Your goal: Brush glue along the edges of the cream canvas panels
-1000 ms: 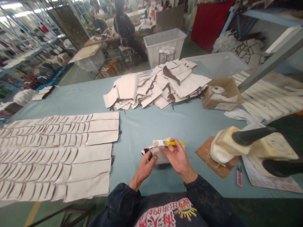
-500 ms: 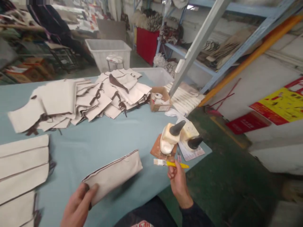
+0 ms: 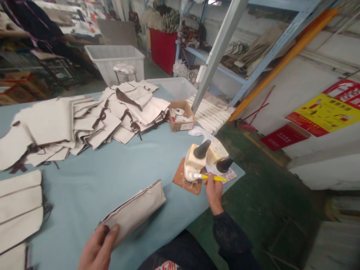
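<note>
My right hand [image 3: 213,190] grips a small brush with a yellow handle [image 3: 209,177]. Its bristles touch the side of a cream glue bottle with a dark spout [image 3: 194,162], which stands on a brown board [image 3: 188,183]. A second, similar bottle [image 3: 219,153] stands just behind it. My left hand [image 3: 98,249] pinches the near end of a cream fabric piece with dark edging [image 3: 135,209] that lies on the light blue table [image 3: 92,180].
A heap of cream fabric pieces with dark straps [image 3: 92,116] covers the table's far side. Flat cream pieces [image 3: 17,210] lie at the left edge. A small cardboard box [image 3: 180,116], a white bin [image 3: 115,60] and shelving [image 3: 225,48] stand beyond.
The view has swung to the right. My right hand moved the brush forward to the glue bottle. The fabric piece went from both hands to my left hand alone.
</note>
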`<state>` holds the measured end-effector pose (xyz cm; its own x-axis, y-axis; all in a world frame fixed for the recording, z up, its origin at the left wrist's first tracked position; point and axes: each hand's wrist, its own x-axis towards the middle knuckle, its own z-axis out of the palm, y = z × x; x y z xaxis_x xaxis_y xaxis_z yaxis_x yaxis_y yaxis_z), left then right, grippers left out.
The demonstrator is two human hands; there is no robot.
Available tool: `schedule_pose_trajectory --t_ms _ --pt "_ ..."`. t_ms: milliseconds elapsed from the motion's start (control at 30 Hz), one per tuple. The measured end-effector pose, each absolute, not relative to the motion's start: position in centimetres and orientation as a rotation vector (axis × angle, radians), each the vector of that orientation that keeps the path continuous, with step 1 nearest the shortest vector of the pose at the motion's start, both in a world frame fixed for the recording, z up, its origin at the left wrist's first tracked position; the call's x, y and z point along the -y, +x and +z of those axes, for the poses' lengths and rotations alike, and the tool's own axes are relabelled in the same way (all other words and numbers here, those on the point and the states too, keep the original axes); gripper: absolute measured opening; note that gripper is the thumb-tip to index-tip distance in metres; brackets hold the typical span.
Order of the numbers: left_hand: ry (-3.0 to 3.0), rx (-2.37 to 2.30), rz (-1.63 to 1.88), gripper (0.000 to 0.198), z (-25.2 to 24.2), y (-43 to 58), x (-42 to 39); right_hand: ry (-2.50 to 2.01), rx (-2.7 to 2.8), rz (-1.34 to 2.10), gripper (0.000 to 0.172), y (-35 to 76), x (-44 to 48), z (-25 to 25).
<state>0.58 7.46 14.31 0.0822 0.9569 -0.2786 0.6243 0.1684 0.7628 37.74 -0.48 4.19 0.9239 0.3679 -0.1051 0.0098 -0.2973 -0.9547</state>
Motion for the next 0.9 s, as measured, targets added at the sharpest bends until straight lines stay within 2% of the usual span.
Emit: schedule_pose_trajectory --t_ms 333,700,900 --pt "1.444 -1.609 0.491 0.066 13.6 0.6 -6.4 -2.148 0.478 0.334 0.044 37.9 -0.8 2.6" --pt "1.468 -1.581 0.522 0.063 13.8 1.5 -5.8 -2.040 0.363 0.362 0.056 38.6 1.4 2.4" --pt "1.488 -1.578 0.495 0.065 13.7 1.8 -5.5 -1.976 0.312 0.368 0.056 38.7 2.7 2.5"
